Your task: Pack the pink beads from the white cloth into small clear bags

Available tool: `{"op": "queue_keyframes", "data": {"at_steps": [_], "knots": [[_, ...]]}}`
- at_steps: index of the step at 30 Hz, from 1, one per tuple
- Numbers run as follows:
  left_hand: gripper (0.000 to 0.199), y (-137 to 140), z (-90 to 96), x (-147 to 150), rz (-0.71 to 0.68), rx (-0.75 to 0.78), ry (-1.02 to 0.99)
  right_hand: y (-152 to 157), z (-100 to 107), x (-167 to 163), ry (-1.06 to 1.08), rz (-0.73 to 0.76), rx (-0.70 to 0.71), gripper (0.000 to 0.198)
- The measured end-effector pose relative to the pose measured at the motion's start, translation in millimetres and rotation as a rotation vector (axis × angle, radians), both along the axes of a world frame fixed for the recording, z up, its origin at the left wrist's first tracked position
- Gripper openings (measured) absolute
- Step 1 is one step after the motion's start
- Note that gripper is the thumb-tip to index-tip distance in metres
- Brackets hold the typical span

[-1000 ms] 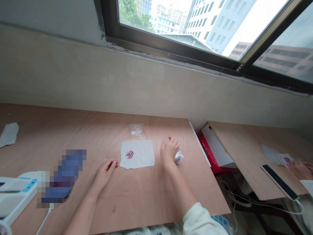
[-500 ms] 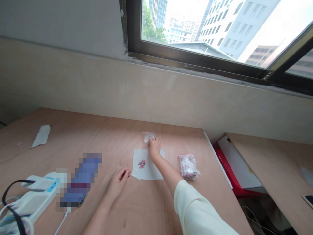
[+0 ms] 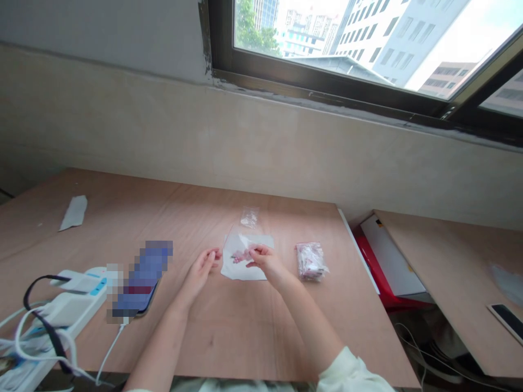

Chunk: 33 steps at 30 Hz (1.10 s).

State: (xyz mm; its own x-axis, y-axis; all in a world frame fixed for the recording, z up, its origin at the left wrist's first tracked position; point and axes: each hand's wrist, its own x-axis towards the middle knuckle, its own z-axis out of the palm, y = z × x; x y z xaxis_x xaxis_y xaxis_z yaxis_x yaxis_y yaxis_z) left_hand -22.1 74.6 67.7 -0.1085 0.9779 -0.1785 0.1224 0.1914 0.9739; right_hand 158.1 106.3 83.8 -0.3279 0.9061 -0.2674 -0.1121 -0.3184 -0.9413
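My right hand [image 3: 265, 262] pinches a small clear plastic bag [image 3: 244, 239] by its edge, above a white sheet of paper [image 3: 245, 273]. Several small pink pieces [image 3: 237, 257] lie on the paper and show partly through the clear film. To the left of the paper, my left hand [image 3: 203, 268] has loosely bent fingers with gaps between them, and I see nothing in it. Beyond the paper lies another clear plastic bag [image 3: 250, 217]. A fuller plastic packet [image 3: 311, 261] rests to the right.
A phone [image 3: 143, 277] on a white cable lies left of my arms. Beside it sits a power strip [image 3: 77, 305] with tangled cords. A torn paper scrap [image 3: 74, 212] is at the far left. Right of the wooden table [image 3: 229, 326], past a gap, stands another table [image 3: 449, 261].
My right hand has come back toward me from the far bag, bringing a clear bag over the paper. My left hand's fingers have loosened. The view has shifted slightly.
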Motion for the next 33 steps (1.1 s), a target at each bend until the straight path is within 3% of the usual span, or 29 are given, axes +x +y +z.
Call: {"op": "queue_keyframes", "data": {"at_steps": [2,7,10,12,14,20,25,29,33], "knots": [[0.041,2.3,9.8,5.6,-0.077,0.005,-0.060,-17.0,-4.7,2.5,0.093,0.085,-0.098,0.019],[0.029,2.5,27.6,7.1,-0.245,-0.009,-0.102,-23.9,-11.6,8.4,0.019,0.040,-0.138,0.016],[0.024,2.4,41.5,3.8,-0.258,-0.004,-0.066,-15.4,-5.9,10.0,-0.238,-0.234,-0.087,0.012],[0.021,2.0,52.0,3.3,-0.239,0.004,-0.023,-13.5,3.1,8.1,-0.434,-0.495,0.055,0.012],[0.020,0.8,60.6,4.8,-0.218,0.019,0.019,-18.1,15.2,2.5,-0.517,-0.577,0.228,0.012],[0.019,-8.1,62.1,15.0,-0.162,0.082,0.174,-49.3,42.5,-24.9,-0.524,-0.351,0.440,0.011],[0.019,-17.5,50.4,21.1,-0.212,0.168,0.326,-51.5,35.4,-35.5,-0.496,-0.182,0.337,0.017],[0.019,-21.3,45.4,23.4,-0.240,0.208,0.396,-47.0,26.4,-34.2,-0.398,-0.156,0.250,0.017],[0.018,-21.2,45.8,23.2,-0.277,0.194,0.337,-44.0,23.8,-30.3,-0.341,-0.147,0.165,0.016]]}}
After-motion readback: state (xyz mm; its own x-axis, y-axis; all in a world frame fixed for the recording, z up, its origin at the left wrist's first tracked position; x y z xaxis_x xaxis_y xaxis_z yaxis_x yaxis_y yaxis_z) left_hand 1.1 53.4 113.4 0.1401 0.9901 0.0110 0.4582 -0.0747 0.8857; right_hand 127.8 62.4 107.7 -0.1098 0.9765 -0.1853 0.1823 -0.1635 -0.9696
